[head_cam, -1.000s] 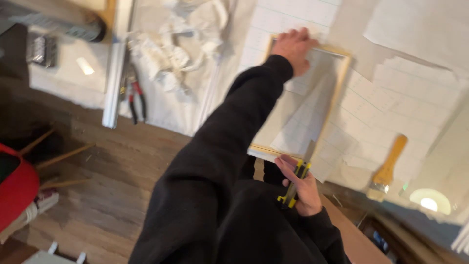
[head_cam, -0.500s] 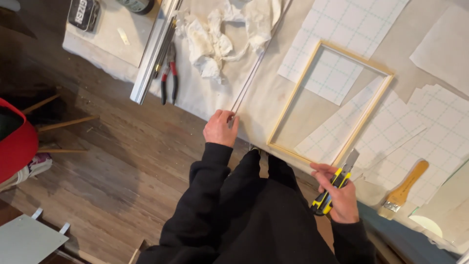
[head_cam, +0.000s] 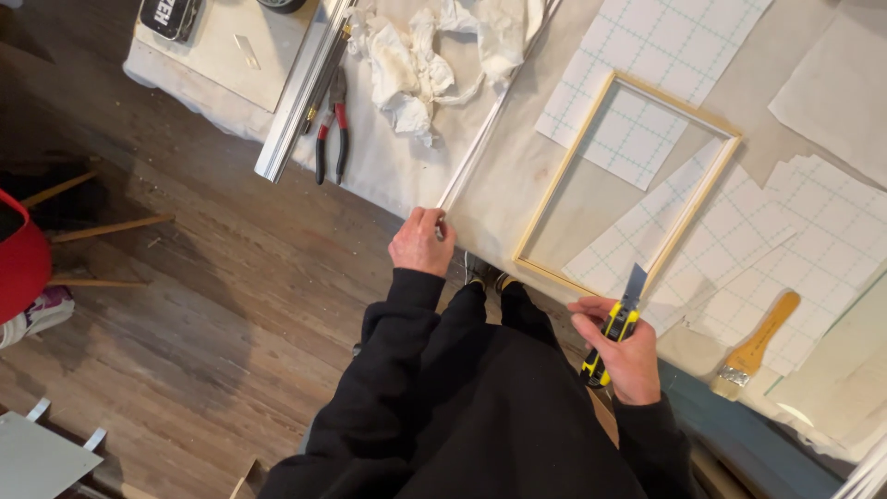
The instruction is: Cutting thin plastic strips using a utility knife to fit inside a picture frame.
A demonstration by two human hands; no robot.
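My left hand (head_cam: 421, 244) grips the near end of a long thin metal ruler (head_cam: 482, 135) that lies along the table edge. My right hand (head_cam: 621, 344) holds a yellow-and-black utility knife (head_cam: 615, 325) with its blade out, pointing up toward the near corner of a light wooden frame (head_cam: 560, 188). The frame lies flat on the cloth-covered table (head_cam: 388, 166), over sheets of gridded paper (head_cam: 658, 55). Both arms are in black sleeves.
Red-handled pliers (head_cam: 330, 134) and a bundle of metal strips (head_cam: 297, 92) lie at the table's left. Crumpled white cloth (head_cam: 425, 55) sits behind the ruler. A wooden-handled brush (head_cam: 756, 346) rests at right. A red chair (head_cam: 20, 263) stands on the wooden floor.
My left hand left the wooden frame and came back to the table edge, where it took hold of the ruler's end. My right hand raised the knife toward the frame's corner.
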